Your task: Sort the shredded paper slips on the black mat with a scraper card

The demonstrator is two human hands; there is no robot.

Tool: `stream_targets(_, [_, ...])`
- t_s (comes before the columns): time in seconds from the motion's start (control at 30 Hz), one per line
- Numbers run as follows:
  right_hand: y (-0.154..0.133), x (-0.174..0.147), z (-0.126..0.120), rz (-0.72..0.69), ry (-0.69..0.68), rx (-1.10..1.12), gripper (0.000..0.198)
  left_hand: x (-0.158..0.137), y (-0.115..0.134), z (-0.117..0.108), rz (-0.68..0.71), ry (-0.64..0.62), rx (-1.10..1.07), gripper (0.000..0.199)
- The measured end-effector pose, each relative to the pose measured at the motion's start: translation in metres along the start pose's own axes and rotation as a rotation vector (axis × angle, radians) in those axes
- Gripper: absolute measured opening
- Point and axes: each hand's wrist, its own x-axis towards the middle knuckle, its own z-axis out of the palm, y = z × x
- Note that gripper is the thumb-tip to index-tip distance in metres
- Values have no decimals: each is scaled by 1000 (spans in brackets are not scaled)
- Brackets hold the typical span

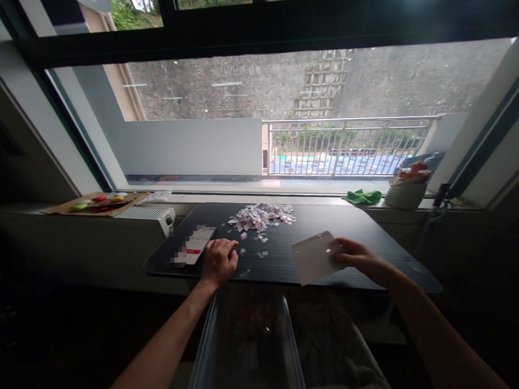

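Observation:
My right hand (357, 256) grips the right edge of a white rectangular sheet (310, 258), thin and stiff-looking, tilted above the right half of the black table (345, 220). My left hand (221, 259) is at the table's front edge, close to the phone (199, 242). Its thumb and index finger are apart and point right, and the other fingers are loosely bent. Nothing shows between them. A heap of small paper scraps (260, 216) lies toward the table's back, with a few loose scraps (261, 254) nearer my left hand.
Below the table's front edge is a clear plastic container (292, 341), its inside dim. On the sill are a green cloth (362, 197), a pale container (406, 190) and, at left, cardboard (58, 206) with colourful items. A white radiator (160, 218) stands left of the table, near a large window.

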Motion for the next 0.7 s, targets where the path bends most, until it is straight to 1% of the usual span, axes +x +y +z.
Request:
stream_targets(0.07, [4,13,15,-7,3,46,40,0,1,0,-10,-9,3,24])
stream_targets(0.1, [5,20,24,-12,31,73,41,0,1,-1,-14,-13,4,24])
stream_targets(0.23, [9,49,57,-4,244,107,33,0,1,0,-18,-15,4,24])
stream_targets(0.3, [11,57,71,-8,288,87,28,0,1,0,-18,-12,-4,24])
stream_targets(0.33, [13,59,77,-7,274,82,26,0,1,0,-20,-12,-8,25])
stream_targets(0.5, [12,56,102,16,91,122,26,0,2,0,-31,-8,-9,25])
stream_targets(0.53, [9,57,106,11,86,129,26,0,2,0,-31,-7,-6,25])
stream_targets(0.7, [-10,76,127,-13,167,97,27,0,1,3,-22,27,-2,24])
